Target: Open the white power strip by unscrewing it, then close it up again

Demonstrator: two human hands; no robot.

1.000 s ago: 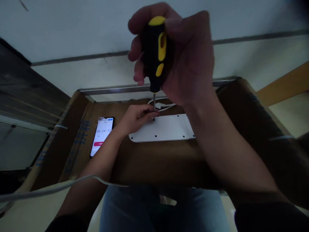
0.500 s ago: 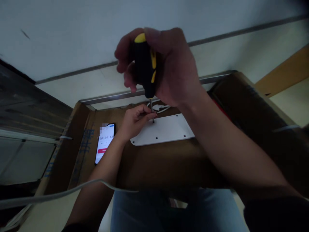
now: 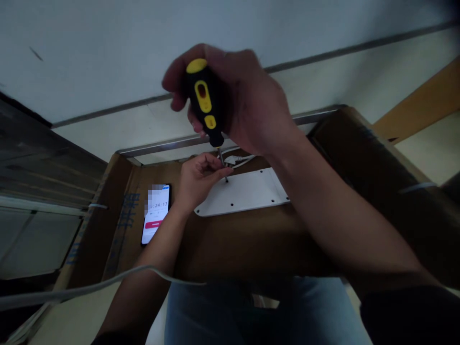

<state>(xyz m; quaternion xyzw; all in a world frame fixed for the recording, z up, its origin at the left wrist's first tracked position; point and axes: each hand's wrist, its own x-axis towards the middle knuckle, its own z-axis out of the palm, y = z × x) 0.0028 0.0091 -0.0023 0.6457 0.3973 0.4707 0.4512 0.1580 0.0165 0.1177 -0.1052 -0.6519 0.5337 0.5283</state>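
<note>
Smartphone [image 3: 156, 215] showing a timer, on cardboard [image 3: 219, 244] left of the grip; left hand [image 3: 199, 179], curled fingers [image 3: 212, 165] beside the screwdriver shaft [image 3: 220, 160], possibly pinching it, too dim to tell; right hand [image 3: 247, 100] closed around a black-and-yellow screwdriver [image 3: 204, 98]; white power-strip base [image 3: 244, 192] below the grip, shaft tip at its hole

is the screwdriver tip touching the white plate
Cannot tell. The head view shows the metal shaft of the screwdriver ending at a dark spot near the top edge of the white plate, but from this one angle any small gap stays hidden.
</note>
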